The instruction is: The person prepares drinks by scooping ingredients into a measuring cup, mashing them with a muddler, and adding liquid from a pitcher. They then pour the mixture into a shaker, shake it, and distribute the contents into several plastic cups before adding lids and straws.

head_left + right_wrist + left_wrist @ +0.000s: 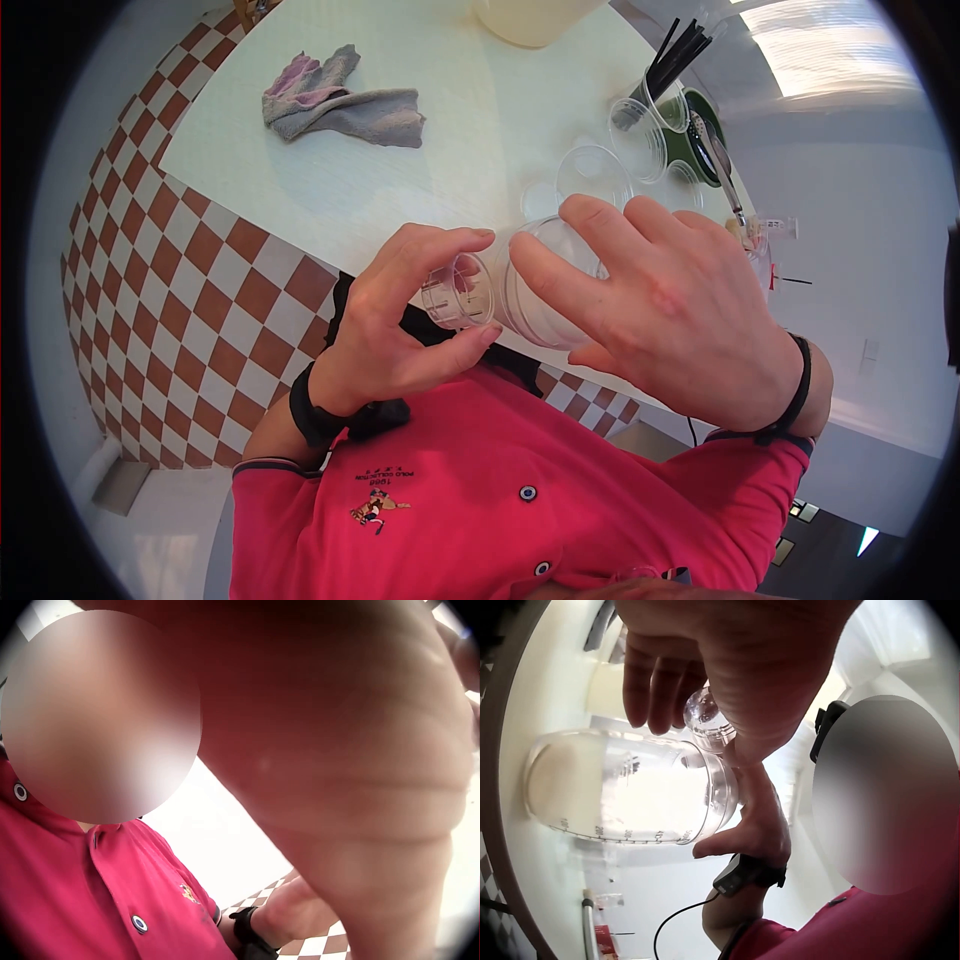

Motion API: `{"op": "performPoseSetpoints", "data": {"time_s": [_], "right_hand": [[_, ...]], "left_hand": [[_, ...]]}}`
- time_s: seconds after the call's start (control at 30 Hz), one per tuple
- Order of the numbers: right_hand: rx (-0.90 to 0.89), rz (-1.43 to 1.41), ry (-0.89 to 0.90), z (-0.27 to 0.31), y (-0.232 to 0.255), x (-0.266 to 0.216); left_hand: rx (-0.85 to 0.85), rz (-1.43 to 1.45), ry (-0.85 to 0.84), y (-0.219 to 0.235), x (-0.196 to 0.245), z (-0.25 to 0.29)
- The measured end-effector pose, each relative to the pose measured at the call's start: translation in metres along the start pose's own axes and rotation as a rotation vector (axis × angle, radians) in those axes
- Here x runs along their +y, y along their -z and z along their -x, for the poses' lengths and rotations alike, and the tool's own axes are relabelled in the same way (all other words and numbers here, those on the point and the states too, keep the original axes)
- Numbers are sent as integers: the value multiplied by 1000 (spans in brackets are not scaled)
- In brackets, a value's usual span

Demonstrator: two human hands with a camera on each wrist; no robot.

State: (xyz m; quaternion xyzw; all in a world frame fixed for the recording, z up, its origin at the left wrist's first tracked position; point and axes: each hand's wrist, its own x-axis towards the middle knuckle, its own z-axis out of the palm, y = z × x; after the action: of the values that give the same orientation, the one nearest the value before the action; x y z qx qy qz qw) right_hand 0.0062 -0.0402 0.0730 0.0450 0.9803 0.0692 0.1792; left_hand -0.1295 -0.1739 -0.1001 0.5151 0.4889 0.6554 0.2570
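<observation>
My left hand [395, 310] holds a small clear plastic cup [458, 292] with dark marks on its side, its rim between thumb and forefinger. The cup is tilted, its mouth facing a large clear measuring cup [622, 787]. In the left wrist view, the measuring cup stands upright on the table, with printed graduations and a pale, bright inside. My right hand [665, 305] reaches over the top of the measuring cup, forefinger and thumb at opposite sides of its rim. That hand's palm hides part of the mouth. In the right wrist view, skin fills much of the picture.
A grey and pink cloth [345, 105] lies on the white table [450, 160]. At the right edge are clear cups [640, 140], black straws [680, 55], a green tray [708, 110] and a metal utensil [722, 165]. A pale container [535, 20] stands at the far edge.
</observation>
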Motion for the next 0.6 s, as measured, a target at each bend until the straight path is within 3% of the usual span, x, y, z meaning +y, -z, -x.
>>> {"op": "performPoseSetpoints", "data": {"time_s": [0.23, 0.4, 0.6], "right_hand": [[35, -158, 48, -5, 0, 11], [32, -37, 74, -11, -12, 3], [3, -5, 41, -12, -16, -2]], "left_hand": [[-38, 66, 76, 3, -3, 1], [-64, 66, 76, 1, -9, 4], [-48, 152, 243, 1, -7, 8]]}}
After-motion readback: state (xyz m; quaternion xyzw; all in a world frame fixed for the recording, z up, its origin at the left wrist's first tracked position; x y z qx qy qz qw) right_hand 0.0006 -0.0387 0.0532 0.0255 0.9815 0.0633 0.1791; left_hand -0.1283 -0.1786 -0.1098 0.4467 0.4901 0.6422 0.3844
